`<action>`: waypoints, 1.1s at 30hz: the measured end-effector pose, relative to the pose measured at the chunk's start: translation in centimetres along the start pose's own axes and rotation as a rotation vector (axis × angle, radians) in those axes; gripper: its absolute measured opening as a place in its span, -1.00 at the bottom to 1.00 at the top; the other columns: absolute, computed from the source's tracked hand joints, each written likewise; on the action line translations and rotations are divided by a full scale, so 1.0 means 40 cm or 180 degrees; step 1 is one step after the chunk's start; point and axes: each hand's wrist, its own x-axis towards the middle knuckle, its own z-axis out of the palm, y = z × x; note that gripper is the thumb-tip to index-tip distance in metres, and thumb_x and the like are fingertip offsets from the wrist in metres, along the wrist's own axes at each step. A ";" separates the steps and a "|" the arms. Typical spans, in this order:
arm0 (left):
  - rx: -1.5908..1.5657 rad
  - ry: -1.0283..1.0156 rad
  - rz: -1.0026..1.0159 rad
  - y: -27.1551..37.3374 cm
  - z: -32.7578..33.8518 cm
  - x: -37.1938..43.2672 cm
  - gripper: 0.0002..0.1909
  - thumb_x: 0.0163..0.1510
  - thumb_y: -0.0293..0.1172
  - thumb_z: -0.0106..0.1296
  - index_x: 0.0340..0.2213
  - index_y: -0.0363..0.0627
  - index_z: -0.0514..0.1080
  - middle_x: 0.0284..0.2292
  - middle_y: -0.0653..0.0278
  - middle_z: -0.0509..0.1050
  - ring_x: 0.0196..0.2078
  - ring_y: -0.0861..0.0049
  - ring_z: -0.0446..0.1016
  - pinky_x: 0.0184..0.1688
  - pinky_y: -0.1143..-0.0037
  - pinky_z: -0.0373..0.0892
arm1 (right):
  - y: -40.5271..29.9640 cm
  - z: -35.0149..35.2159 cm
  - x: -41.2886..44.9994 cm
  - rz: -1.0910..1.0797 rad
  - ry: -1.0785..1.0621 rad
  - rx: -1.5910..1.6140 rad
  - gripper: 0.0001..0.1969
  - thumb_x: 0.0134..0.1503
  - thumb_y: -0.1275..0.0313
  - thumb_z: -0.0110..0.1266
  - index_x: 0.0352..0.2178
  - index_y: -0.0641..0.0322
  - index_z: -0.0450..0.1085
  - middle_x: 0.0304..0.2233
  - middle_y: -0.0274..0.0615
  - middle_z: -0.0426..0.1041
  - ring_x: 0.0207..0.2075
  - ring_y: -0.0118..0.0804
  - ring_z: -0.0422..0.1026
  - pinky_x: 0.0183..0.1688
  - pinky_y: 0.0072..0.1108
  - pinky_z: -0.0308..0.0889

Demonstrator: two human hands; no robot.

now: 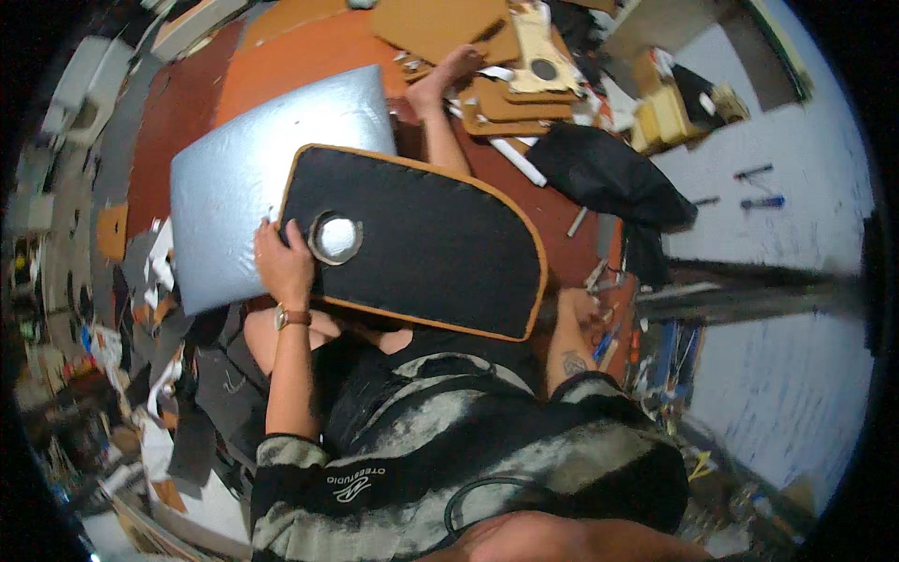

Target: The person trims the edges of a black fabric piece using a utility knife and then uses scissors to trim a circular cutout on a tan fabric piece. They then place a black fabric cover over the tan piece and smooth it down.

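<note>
A flat black panel (pixel 421 246) with tan-bound edges lies across my lap, overlapping a silver, foil-like rectangular pad (pixel 225 190). Near the panel's left end is a round hole (pixel 338 237), through which silver shows. My left hand (pixel 284 260) grips that end, its thumb over the black face and its fingers past the bound edge. To the right of the panel, my right hand (pixel 579 306) is low among small tools on the reddish-brown floor. A metal hand tool (pixel 597 274) is close to its fingers; whether they hold anything is unclear.
Several tan pieces (pixel 523 109) are stacked beyond my bare foot (pixel 446 77). A black bag-like item (pixel 611 172) lies at right, before a whitish board (pixel 765 175). Dark offcuts (pixel 218 379) heap at left. Loose tools (pixel 671 358) crowd the right side.
</note>
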 end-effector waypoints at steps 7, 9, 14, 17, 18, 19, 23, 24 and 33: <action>-0.0025 0.0215 -0.0145 0.010 0.000 -0.020 -0.51 0.29 -0.08 0.00 -0.03 -0.31 0.50 0.17 -0.09 0.44 0.29 -0.05 0.30 0.32 0.05 0.17 | 0.142 -0.034 0.166 -0.1894 0.0319 -0.0607 -0.59 0.12 0.21 0.29 -0.16 0.37 0.55 -0.17 0.15 0.60 -0.20 0.13 0.61 -0.16 -0.17 0.53; -0.0107 0.0195 -0.0231 0.010 -0.002 -0.019 -0.52 0.27 -0.07 0.01 -0.04 -0.28 0.51 0.17 -0.09 0.44 0.28 -0.07 0.31 0.31 -0.01 0.17 | 0.165 -0.072 0.195 -0.1576 -0.0696 0.0401 -0.67 0.14 0.24 0.29 -0.18 0.28 0.56 -0.32 -0.03 0.59 -0.34 -0.01 0.59 -0.34 -0.27 0.49; -0.0157 0.0205 -0.0269 0.010 -0.004 -0.020 -0.51 0.26 -0.06 0.02 -0.04 -0.28 0.50 0.18 -0.11 0.43 0.29 -0.10 0.31 0.33 -0.04 0.15 | 0.099 -0.293 0.041 -0.0599 -0.2890 0.4164 -0.69 0.20 0.27 0.31 -0.06 0.04 0.48 -0.55 -0.53 0.36 -0.60 -0.54 0.34 -0.64 -0.64 0.14; -0.0260 0.0148 -0.0337 0.011 -0.006 -0.023 -0.51 0.27 -0.05 0.01 -0.05 -0.27 0.50 0.19 -0.12 0.41 0.31 -0.10 0.28 0.34 -0.04 0.11 | -0.013 -0.460 -0.190 -0.2232 -0.2563 0.4178 -0.56 0.18 0.22 0.33 0.05 0.08 0.44 -0.51 -0.51 0.34 -0.57 -0.61 0.30 -0.63 -0.70 0.12; -0.0240 0.0126 -0.0333 0.011 -0.007 -0.023 -0.51 0.27 -0.05 0.01 -0.05 -0.27 0.50 0.19 -0.12 0.41 0.31 -0.10 0.28 0.35 -0.04 0.11 | -0.046 -0.519 -0.267 -0.2868 -0.2614 0.3767 -0.51 0.17 0.17 0.34 0.06 0.11 0.44 -0.51 -0.49 0.33 -0.56 -0.61 0.29 -0.62 -0.71 0.12; -0.0205 0.0128 -0.0307 0.011 -0.007 -0.023 -0.51 0.27 -0.04 0.01 -0.05 -0.27 0.50 0.20 -0.12 0.40 0.31 -0.10 0.27 0.35 -0.04 0.11 | -0.086 -0.568 -0.338 -0.3077 -0.2837 0.3222 -0.46 0.17 0.12 0.31 0.07 0.20 0.41 -0.47 -0.48 0.35 -0.58 -0.60 0.30 -0.61 -0.71 0.17; -0.0302 0.0183 -0.0325 0.011 -0.013 -0.024 -0.53 0.25 -0.06 0.05 -0.05 -0.26 0.50 0.18 -0.09 0.43 0.31 -0.08 0.28 0.33 -0.06 0.13 | -0.239 -0.607 -0.572 -0.3441 -0.4204 0.1046 -0.41 0.24 -0.12 0.13 0.02 0.17 0.43 -0.48 -0.46 0.35 -0.53 -0.60 0.34 -0.56 -0.68 0.21; -0.0291 0.0183 -0.0310 0.011 -0.014 -0.023 -0.54 0.24 -0.07 0.06 -0.06 -0.25 0.50 0.17 -0.08 0.44 0.30 -0.08 0.29 0.31 -0.07 0.15 | -0.265 -0.589 -0.611 -0.3774 -0.4324 0.0625 -0.43 0.29 -0.14 0.04 -0.02 0.17 0.43 -0.49 -0.45 0.36 -0.53 -0.58 0.38 -0.57 -0.69 0.22; -0.0287 0.0109 -0.0355 0.013 -0.019 -0.023 -0.56 0.24 -0.09 0.06 -0.06 -0.23 0.50 0.19 -0.05 0.42 0.31 -0.05 0.28 0.33 -0.04 0.14 | -0.407 -0.512 -0.693 -0.3277 -0.4615 -0.0203 -0.39 0.33 -0.19 -0.08 -0.12 0.21 0.45 -0.61 -0.39 0.33 -0.63 -0.53 0.37 -0.63 -0.69 0.19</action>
